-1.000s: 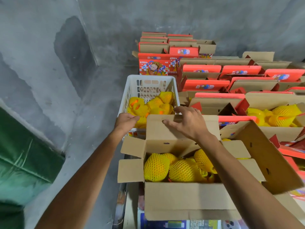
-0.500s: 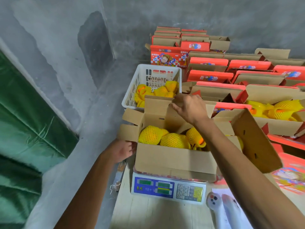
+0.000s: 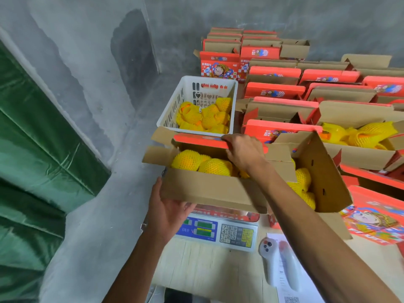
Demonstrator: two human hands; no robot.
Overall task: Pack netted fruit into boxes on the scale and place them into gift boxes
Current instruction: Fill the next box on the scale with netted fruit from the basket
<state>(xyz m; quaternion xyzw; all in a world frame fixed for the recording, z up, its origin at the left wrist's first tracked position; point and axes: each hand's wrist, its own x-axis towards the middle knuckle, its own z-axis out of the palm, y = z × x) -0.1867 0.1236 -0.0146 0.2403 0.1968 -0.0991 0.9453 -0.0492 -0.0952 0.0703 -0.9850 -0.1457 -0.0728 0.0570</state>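
An open cardboard box [image 3: 209, 189] holding fruit in yellow foam nets [image 3: 197, 162] is tilted up above the blue-and-white scale [image 3: 218, 230]. My left hand [image 3: 168, 208] supports the box's near-left bottom corner from underneath, with its fingers under the box. My right hand [image 3: 244, 149] grips the box's far wall, whose red outer face shows. The right flap [image 3: 321, 171] hangs open, with more netted fruit beside it.
A white plastic basket [image 3: 175, 106] of netted fruit stands behind the box. Several red gift boxes [image 3: 275, 90] fill the right and back; one [image 3: 358, 154] holds netted fruit. A white handheld device [image 3: 273, 261] lies on paper by the scale. A green tarp [image 3: 32, 149] hangs at left.
My left hand left the far flap and came down under the box's near-left corner. The box has tipped up off the scale, and its far wall has folded toward me.
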